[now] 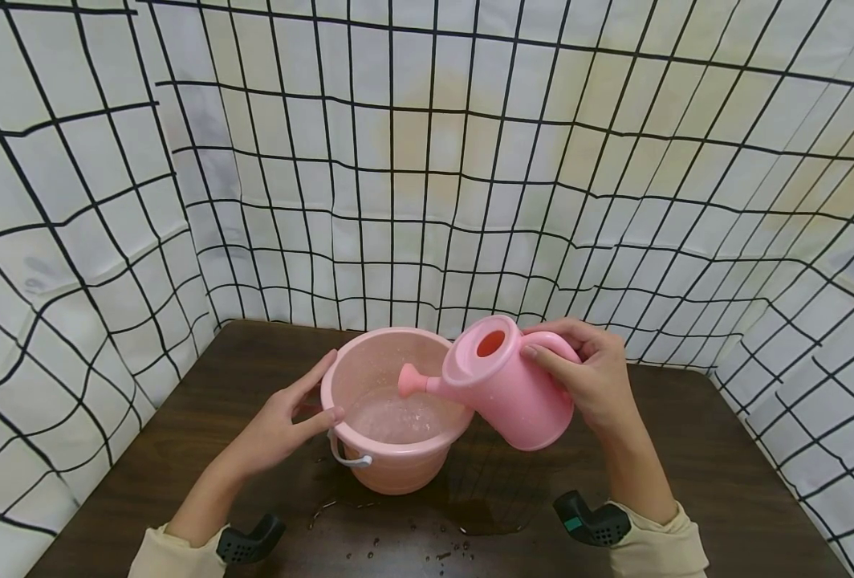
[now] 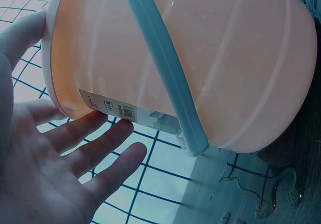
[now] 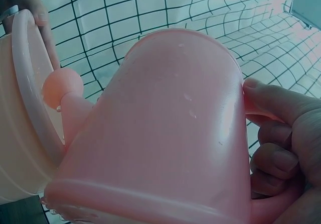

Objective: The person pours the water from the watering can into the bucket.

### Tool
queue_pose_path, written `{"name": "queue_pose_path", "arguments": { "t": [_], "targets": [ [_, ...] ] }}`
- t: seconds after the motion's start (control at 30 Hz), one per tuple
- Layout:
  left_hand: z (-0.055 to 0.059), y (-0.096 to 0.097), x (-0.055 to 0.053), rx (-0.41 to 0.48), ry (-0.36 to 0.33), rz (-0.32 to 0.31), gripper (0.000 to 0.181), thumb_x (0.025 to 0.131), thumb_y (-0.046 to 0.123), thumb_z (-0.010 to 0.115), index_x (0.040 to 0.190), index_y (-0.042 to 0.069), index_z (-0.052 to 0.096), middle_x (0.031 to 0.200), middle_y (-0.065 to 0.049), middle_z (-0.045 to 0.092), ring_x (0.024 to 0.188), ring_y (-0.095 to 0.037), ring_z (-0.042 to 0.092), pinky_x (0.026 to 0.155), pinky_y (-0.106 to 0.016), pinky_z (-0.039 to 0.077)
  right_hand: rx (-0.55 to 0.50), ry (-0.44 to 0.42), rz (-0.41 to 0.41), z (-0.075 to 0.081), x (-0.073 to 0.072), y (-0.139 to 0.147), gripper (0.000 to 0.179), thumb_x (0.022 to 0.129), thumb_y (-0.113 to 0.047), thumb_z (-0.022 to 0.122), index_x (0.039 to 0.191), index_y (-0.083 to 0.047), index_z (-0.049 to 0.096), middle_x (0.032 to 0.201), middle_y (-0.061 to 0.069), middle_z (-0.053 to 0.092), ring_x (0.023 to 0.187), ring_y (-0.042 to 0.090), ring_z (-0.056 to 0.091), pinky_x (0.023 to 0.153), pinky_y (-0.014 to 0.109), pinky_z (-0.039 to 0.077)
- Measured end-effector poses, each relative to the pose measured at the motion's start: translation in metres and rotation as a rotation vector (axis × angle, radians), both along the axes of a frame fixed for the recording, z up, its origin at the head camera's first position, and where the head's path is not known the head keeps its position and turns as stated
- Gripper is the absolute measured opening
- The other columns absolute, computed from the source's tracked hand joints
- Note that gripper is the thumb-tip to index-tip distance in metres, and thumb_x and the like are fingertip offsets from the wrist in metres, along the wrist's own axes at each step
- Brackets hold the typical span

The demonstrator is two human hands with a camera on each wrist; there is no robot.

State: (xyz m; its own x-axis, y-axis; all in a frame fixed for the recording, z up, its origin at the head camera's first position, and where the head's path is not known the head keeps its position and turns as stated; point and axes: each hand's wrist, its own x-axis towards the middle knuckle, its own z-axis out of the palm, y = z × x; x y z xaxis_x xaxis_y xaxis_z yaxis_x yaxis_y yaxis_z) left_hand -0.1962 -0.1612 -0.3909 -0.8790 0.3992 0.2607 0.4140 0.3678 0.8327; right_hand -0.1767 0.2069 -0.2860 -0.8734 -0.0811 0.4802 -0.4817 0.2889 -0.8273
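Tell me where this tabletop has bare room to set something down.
The tabletop has bare patches right of the right hand, up to the grid-lined backdrop, and left of the left hand, toward the back-left corner. The middle is crowded with the bucket and watering can; puddled water lies in front.

Legible text: none. 1 label (image 2: pixel 99 102) with a barcode (image 2: pixel 129 113) noted on the bucket (image 2: pixel 225 58); print too blurred to read.
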Motion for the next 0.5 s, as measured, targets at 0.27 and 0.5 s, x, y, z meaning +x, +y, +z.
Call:
{"name": "queue_pose_path", "arguments": {
  "t": [0.27,0.5],
  "targets": [
    [-0.0004,-0.0002,0.0002,-0.004,0.003,0.000,0.071,0.089,0.022,0.058,0.145,0.035,0.017,0.149,0.001,0.028,0.108,-0.024,0.057,0.086,-0.024,0.047,0.005,0.012,0.013,0.0003,-0.0011,0.0002,0.019,0.079,-0.010,0.070,0.098,-0.005,0.068,0.085,-0.001,0.068,0.073,0.016,0.061,0.059,0.031,0.055],
    [-0.0002,0.0000,0.0009,-0.004,-0.001,-0.002,0.071,0.089,0.022,0.058,0.146,0.034,0.016,0.150,0.001,0.027,0.109,-0.025,0.056,0.087,-0.026,0.047,0.024,-0.003,0.024,0.0016,-0.0014,0.0005,0.019,0.080,-0.011,0.069,0.098,-0.007,0.068,0.086,0.000,0.068,0.074,0.017,0.061,0.060,0.032,0.055]
  ]
}}
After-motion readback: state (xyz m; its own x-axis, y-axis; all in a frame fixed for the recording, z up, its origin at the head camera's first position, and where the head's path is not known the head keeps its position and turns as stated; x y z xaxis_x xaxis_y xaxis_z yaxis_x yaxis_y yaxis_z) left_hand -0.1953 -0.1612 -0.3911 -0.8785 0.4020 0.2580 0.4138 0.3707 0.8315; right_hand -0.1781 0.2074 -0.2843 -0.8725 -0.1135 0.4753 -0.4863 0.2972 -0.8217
